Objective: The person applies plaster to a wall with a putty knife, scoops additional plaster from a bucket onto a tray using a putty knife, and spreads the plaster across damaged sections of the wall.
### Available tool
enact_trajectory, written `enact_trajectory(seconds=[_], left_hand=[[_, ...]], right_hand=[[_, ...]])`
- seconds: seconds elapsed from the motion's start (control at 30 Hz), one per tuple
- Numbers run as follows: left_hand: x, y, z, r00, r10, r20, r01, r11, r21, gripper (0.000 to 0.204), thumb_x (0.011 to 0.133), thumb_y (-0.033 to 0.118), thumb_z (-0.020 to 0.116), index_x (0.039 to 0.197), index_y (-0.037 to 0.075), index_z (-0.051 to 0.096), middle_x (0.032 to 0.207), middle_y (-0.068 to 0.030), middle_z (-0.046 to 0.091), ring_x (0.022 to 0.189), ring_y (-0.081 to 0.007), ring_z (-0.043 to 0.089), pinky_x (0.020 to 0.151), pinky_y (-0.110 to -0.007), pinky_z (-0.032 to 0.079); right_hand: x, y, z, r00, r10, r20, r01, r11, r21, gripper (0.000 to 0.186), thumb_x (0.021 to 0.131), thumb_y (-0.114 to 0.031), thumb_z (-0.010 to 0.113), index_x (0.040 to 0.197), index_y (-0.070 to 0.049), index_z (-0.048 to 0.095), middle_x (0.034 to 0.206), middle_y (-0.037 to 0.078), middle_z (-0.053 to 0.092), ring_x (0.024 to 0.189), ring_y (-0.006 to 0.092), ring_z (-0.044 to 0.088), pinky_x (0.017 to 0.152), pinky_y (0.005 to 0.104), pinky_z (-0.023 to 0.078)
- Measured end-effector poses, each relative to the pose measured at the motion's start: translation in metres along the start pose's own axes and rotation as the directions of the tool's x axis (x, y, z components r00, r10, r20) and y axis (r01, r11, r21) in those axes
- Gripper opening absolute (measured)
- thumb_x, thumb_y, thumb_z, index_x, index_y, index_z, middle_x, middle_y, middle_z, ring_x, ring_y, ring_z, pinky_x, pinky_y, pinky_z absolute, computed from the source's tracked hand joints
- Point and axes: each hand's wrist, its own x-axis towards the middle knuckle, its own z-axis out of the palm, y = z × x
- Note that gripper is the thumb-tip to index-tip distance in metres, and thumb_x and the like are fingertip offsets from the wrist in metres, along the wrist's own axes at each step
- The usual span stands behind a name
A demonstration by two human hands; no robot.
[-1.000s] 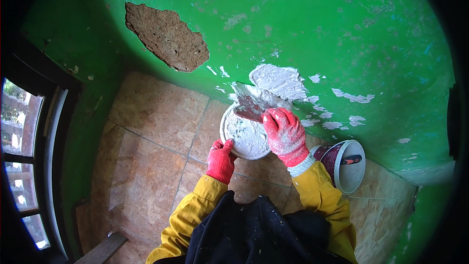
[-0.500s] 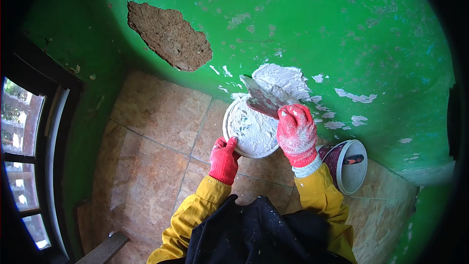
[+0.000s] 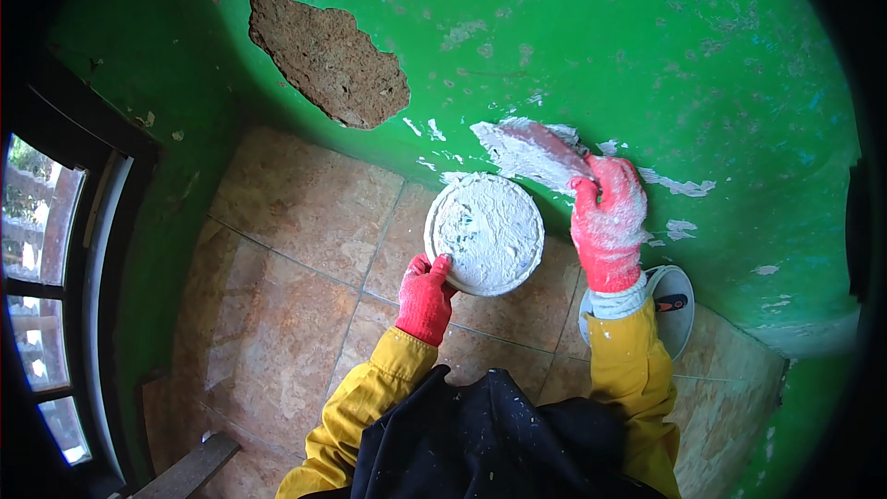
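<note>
My left hand [image 3: 426,296], in a red glove, grips the near left rim of a round white lid [image 3: 490,236] spread with white filler paste. The thumb rests on top and the fingers are hidden beneath. In its red glove, dusted with white, my right hand [image 3: 610,217] is closed round a putty knife [image 3: 552,144]. Its broad blade lies at a white filler patch [image 3: 517,150] low on the green wall [image 3: 554,28]. Part of that patch is hidden by the blade and hand.
A large hole [image 3: 328,60] bares brown rough material at upper left. Behind my right wrist stands a white bucket [image 3: 679,328] with a dark-handled tool [image 3: 672,302]. Brown tiles [image 3: 286,314] cover the floor. A paned window [image 3: 37,259] is on the left, a wooden plank [image 3: 189,469] at lower left.
My right hand has moved right with the putty knife, from over the lid to the wall patch. It now covers part of the bucket. My left hand and the lid stay nearly still.
</note>
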Motion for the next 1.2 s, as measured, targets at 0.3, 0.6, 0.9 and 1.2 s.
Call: enact_trajectory(seconds=[0.3,0.6,0.9,1.2], left_hand=[[-0.002,-0.001,0.000,1.000,0.017,0.021,-0.018,1.000,0.018,0.011,0.089,0.010,0.052,0.097,0.003,0.048,0.094,-0.0095,0.059,0.082,-0.0204,0.060,0.074,-0.036,0.052],[-0.003,-0.002,-0.002,0.998,0.034,0.044,-0.033,0.999,-0.011,0.010,0.088,0.009,0.054,0.094,0.003,0.048,0.091,-0.0088,0.058,0.077,-0.0186,0.058,0.070,-0.034,0.053],[-0.005,-0.001,-0.005,0.999,0.030,0.027,-0.029,0.999,-0.017,0.010,0.088,0.008,0.053,0.094,0.002,0.049,0.091,-0.0091,0.058,0.077,-0.0187,0.058,0.070,-0.034,0.053],[-0.009,-0.012,0.002,0.999,0.031,0.039,-0.032,0.999,0.016,0.009,0.088,0.009,0.053,0.092,0.003,0.048,0.089,-0.0082,0.058,0.075,-0.0181,0.058,0.069,-0.033,0.052]], right_hand=[[0.008,0.006,-0.012,0.992,0.121,-0.020,-0.121,0.993,0.004,0.021,0.072,0.003,0.053,0.092,0.000,0.058,0.084,0.018,0.059,0.078,0.0355,0.058,0.069,0.0417,0.046],[0.009,0.015,-0.030,0.982,0.183,-0.048,-0.180,0.982,0.047,0.022,0.073,0.004,0.051,0.095,0.002,0.058,0.083,0.016,0.059,0.074,0.0308,0.059,0.067,0.0374,0.047],[0.005,0.011,-0.052,0.971,0.239,0.004,-0.239,0.968,0.078,0.022,0.075,0.003,0.048,0.096,0.002,0.057,0.083,0.016,0.058,0.075,0.0292,0.059,0.069,0.0364,0.046],[-0.021,0.020,-0.076,0.973,0.216,-0.075,-0.220,0.975,-0.038,0.021,0.075,0.000,0.049,0.095,0.001,0.057,0.081,0.016,0.058,0.075,0.0322,0.057,0.068,0.0375,0.045]])
